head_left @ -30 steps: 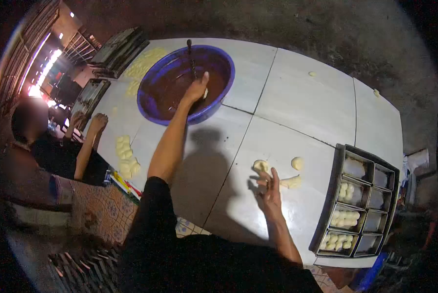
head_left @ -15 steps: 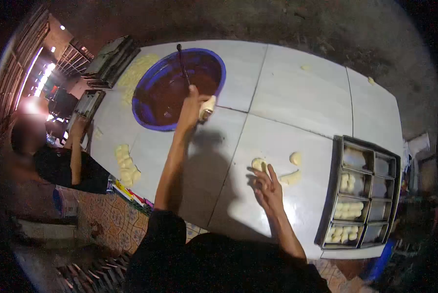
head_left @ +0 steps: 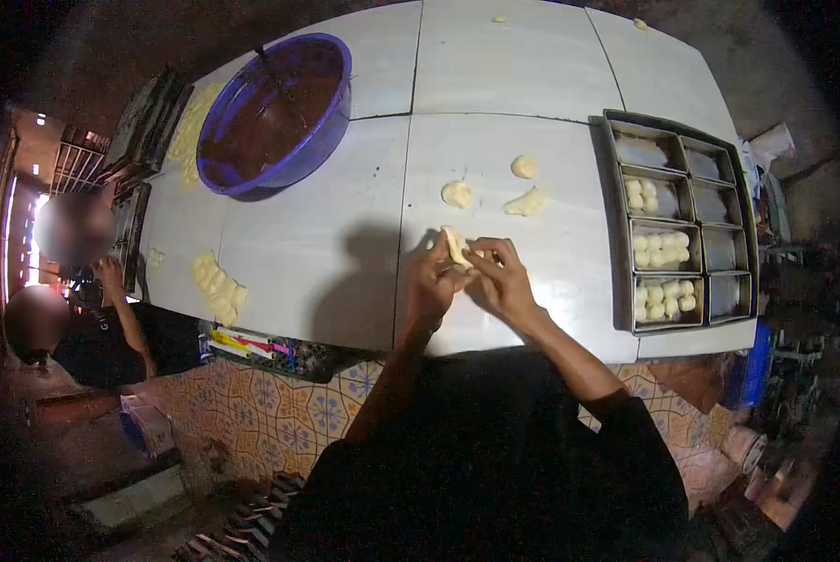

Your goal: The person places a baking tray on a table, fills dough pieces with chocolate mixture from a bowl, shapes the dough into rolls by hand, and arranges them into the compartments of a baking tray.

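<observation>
My left hand [head_left: 429,281] is closed around a piece of pale dough [head_left: 456,246], held just above the white table near my body. The fingers of my right hand [head_left: 502,278] pinch the right edge of the same piece. Any filling inside it is hidden. Beyond my hands lie two round dough balls, a nearer one [head_left: 456,195] and a farther one [head_left: 524,167], beside a flattened dough piece [head_left: 525,202]. At the left, a blue basin [head_left: 326,145] holds a dark brown filling, with a dark-handled utensil [head_left: 280,80] leaning in it.
A dark multi-section baking pan [head_left: 617,220] stands at the right; some sections contain dough balls [head_left: 662,249]. More dough pieces [head_left: 216,288] lie at the table's left. Two people are beyond that end, one arm [head_left: 125,309] reaching toward a dark tray [head_left: 132,239].
My left hand has left the basin and its utensil, bringing the dough back toward my body. My right hand has moved from the dough balls to meet it. The view has shifted.
</observation>
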`<state>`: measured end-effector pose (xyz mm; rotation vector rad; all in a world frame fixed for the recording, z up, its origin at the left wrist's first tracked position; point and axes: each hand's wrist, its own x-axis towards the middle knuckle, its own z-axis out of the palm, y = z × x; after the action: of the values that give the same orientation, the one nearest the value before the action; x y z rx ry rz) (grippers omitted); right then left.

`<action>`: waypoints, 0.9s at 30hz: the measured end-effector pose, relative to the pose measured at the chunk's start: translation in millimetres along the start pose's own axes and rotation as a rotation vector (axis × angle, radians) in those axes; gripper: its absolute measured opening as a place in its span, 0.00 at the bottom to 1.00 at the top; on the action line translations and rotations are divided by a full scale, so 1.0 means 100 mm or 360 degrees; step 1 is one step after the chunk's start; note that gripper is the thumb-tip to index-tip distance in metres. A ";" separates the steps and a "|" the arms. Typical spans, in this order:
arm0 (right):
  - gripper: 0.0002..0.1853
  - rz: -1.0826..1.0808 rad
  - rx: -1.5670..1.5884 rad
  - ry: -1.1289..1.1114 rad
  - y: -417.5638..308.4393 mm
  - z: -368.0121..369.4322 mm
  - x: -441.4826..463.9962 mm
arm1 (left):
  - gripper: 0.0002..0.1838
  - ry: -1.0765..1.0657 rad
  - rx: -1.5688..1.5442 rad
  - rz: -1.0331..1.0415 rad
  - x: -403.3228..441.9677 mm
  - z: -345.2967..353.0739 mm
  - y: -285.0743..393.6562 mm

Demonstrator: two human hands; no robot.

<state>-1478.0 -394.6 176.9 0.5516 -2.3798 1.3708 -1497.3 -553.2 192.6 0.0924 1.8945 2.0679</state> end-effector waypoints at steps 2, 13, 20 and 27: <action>0.15 0.0048 0.0299 -0.0036 -0.07 -0.12 0.04 | 0.23 0.0106 -0.0112 -0.0008 -0.15 0.06 -0.02; 0.08 0.0373 0.0521 -0.0026 -0.37 -0.18 -0.05 | 0.11 0.0269 -0.0306 -0.0088 -0.35 0.22 0.02; 0.20 0.0713 0.0606 -0.0245 -0.17 -0.05 -0.12 | 0.08 0.0132 0.0042 0.0135 -0.35 0.03 -0.27; 0.35 0.0624 0.0889 -0.0499 -0.06 0.08 0.15 | 0.28 0.0543 0.0545 0.0286 -0.46 -0.02 -0.01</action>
<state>-1488.8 -406.6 184.7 0.4764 -2.4135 2.3089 -1454.4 -568.3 199.9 -0.0118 2.5218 1.9430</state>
